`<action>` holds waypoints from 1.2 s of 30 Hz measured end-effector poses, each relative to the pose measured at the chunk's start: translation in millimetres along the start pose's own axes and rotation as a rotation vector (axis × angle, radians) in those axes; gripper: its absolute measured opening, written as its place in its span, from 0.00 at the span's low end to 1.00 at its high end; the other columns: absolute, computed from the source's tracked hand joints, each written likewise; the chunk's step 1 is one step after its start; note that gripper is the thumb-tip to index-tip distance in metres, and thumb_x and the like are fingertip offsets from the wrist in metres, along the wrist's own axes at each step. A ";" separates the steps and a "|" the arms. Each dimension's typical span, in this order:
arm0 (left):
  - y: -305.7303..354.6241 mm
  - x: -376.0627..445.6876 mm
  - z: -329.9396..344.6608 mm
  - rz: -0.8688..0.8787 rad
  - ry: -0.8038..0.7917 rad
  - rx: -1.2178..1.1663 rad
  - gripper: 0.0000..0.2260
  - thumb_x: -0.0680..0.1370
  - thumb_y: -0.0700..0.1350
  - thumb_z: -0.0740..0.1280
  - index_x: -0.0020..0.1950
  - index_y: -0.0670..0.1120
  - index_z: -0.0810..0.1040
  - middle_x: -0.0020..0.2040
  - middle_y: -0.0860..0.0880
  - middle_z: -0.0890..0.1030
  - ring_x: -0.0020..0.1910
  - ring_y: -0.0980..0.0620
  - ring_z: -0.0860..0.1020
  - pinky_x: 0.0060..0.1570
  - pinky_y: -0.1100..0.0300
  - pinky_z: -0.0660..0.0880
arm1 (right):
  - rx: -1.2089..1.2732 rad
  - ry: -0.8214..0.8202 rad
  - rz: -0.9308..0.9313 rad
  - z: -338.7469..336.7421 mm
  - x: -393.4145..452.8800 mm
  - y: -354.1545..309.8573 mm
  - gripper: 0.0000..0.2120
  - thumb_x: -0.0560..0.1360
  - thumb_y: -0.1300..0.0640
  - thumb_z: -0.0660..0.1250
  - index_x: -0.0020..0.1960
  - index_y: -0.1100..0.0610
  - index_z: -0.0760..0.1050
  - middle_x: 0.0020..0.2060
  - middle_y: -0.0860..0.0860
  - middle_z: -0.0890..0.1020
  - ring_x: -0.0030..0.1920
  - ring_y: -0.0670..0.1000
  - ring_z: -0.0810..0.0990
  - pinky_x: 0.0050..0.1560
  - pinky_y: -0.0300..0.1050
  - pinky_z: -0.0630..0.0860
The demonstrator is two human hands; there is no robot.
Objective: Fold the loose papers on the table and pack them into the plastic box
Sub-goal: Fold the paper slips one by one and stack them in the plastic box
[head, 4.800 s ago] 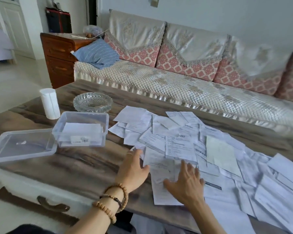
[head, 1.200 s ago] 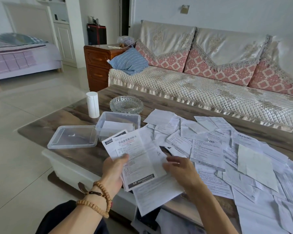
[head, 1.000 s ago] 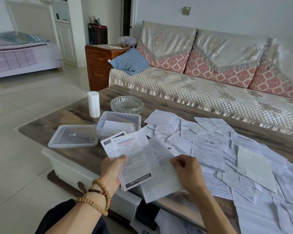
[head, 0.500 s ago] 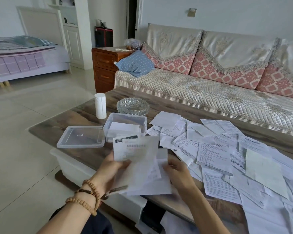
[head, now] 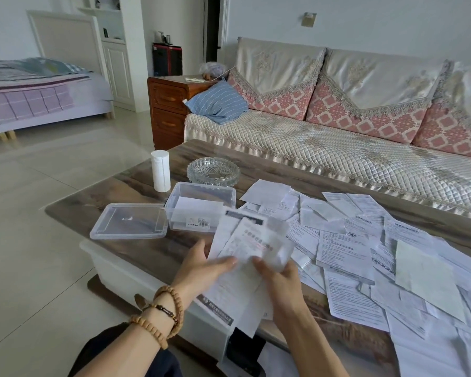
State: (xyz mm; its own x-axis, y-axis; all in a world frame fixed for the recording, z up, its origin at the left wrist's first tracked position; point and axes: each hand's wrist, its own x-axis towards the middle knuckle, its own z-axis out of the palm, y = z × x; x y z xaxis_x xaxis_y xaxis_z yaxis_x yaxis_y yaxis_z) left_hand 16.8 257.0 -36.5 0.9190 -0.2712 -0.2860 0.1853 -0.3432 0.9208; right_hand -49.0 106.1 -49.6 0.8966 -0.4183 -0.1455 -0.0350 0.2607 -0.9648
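A printed paper sheet is held above the table's near edge, partly doubled over and blurred by motion. My left hand pinches its left side with thumb on top. My right hand grips its right side from below. The clear plastic box stands open just beyond, with folded white paper inside. Its lid lies flat to the left of it. Several loose printed papers cover the right half of the wooden table.
A white paper roll stands upright and a glass ashtray sits behind the box. A quilted sofa runs along the table's far side. A wooden cabinet is beyond the table's left end; tiled floor to the left.
Both hands lifted one sheet off the pile and brought it toward me. Over the last second they moved closer together, doubling the sheet over itself.
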 end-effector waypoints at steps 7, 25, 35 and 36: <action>-2.5 2.3 9.5 -0.039 -0.117 -0.815 0.16 0.70 0.36 0.72 0.58 0.38 0.80 0.53 0.39 0.84 0.53 0.40 0.82 0.53 0.46 0.78 | 0.582 0.063 0.165 17.4 4.4 13.1 0.18 0.73 0.60 0.69 0.63 0.58 0.76 0.55 0.61 0.83 0.55 0.64 0.82 0.57 0.68 0.76; -11.8 31.1 -11.3 0.216 0.155 -0.132 0.09 0.70 0.40 0.77 0.47 0.50 0.82 0.44 0.55 0.85 0.45 0.57 0.83 0.48 0.61 0.79 | -0.308 -0.078 -0.135 -34.4 36.9 -9.9 0.09 0.66 0.67 0.78 0.45 0.62 0.83 0.40 0.58 0.86 0.43 0.60 0.85 0.45 0.56 0.82; -15.6 42.6 -9.9 0.238 0.117 -0.338 0.14 0.69 0.33 0.76 0.48 0.50 0.83 0.44 0.50 0.86 0.47 0.52 0.84 0.49 0.55 0.80 | -0.133 -0.156 -0.160 -34.1 52.0 -5.1 0.11 0.67 0.69 0.75 0.48 0.62 0.83 0.45 0.59 0.86 0.47 0.56 0.85 0.48 0.49 0.82; -17.9 45.0 -12.0 0.220 0.085 -0.322 0.16 0.69 0.33 0.76 0.50 0.50 0.82 0.46 0.50 0.86 0.48 0.51 0.84 0.50 0.54 0.80 | -0.140 -0.167 -0.150 -35.5 53.6 -3.9 0.11 0.67 0.70 0.75 0.48 0.63 0.83 0.45 0.59 0.86 0.48 0.58 0.85 0.48 0.50 0.82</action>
State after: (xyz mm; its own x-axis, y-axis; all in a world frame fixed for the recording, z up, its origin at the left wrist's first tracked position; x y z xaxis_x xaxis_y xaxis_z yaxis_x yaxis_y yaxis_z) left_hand 59.0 261.7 -62.7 0.9719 -0.2268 -0.0626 0.0685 0.0183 0.9975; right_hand -16.5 51.8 -61.4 0.9564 -0.2906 0.0289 0.0540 0.0788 -0.9954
